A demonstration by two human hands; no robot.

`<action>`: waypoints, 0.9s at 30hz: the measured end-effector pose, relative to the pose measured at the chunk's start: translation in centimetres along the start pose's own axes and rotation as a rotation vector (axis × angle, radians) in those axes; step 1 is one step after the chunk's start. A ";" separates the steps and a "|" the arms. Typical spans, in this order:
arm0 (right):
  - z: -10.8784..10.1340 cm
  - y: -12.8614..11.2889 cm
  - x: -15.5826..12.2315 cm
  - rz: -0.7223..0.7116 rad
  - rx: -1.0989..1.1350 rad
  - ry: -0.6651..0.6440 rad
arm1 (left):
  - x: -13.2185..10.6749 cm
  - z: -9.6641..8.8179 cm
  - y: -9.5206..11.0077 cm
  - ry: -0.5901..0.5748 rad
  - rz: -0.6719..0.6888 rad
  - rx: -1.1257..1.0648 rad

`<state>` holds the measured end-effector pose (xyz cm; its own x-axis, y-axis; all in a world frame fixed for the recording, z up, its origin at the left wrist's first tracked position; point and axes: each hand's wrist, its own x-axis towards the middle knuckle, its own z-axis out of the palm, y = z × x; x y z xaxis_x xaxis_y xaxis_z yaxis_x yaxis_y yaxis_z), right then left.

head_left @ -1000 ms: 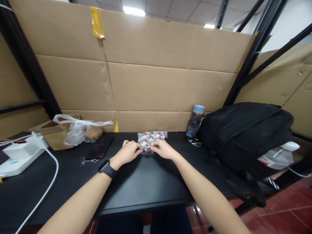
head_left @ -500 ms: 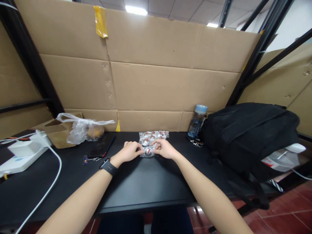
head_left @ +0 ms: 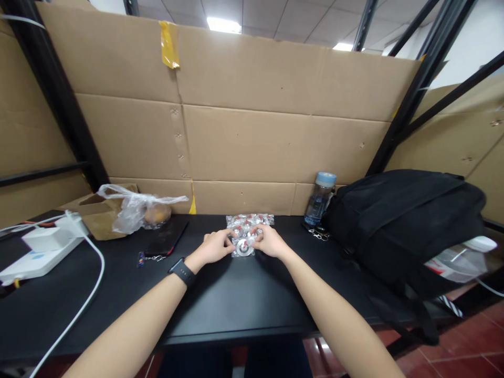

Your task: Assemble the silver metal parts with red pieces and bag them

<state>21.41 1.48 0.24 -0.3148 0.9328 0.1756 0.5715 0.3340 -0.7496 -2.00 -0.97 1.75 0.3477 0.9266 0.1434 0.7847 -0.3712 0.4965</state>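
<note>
A clear plastic packet (head_left: 243,248) with a round silvery piece and a red mark inside lies at the front of a cluster on the black desk. My left hand (head_left: 214,247) pinches its left edge, thumb and fingers curled. On the opposite edge, my right hand (head_left: 271,243) grips the same packet with its fingertips. Behind it, several similar shiny packets (head_left: 247,219) with red marks sit close together in rows, partly covered by my right fingers. What exactly the round pieces are, I cannot make out.
To the left are a black phone-like slab (head_left: 167,239) with a keychain, a tied plastic bag (head_left: 134,212), a paper bag (head_left: 100,218) and a white power strip (head_left: 43,254). On the right stand a blue-capped bottle (head_left: 318,202) and a black backpack (head_left: 405,220). Cardboard (head_left: 244,142) walls the back.
The front packet sits slightly further right in view, with its round face showing more fully. My left hand has shifted a little to the right; the whole view has tilted slightly.
</note>
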 end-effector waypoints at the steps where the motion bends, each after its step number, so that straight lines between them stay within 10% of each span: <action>1: 0.0 0.0 0.1 0.002 -0.023 0.047 | 0.1 0.3 0.0 0.017 -0.002 -0.016; 13: 1.2 -0.5 0.3 0.048 -0.301 0.179 | 0.9 0.9 -1.8 0.151 0.154 -0.008; 20: -3.0 0.9 0.0 0.012 -0.434 0.228 | 0.9 0.1 -4.0 0.248 0.125 0.085; 27: -5.9 4.0 -0.2 0.168 -0.496 0.099 | 0.8 0.2 -7.6 0.057 -0.036 0.160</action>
<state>28.22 3.42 0.97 -0.1288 0.9793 0.1561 0.9050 0.1805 -0.3853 -7.53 2.59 -2.10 0.2916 0.9397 0.1786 0.8694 -0.3382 0.3601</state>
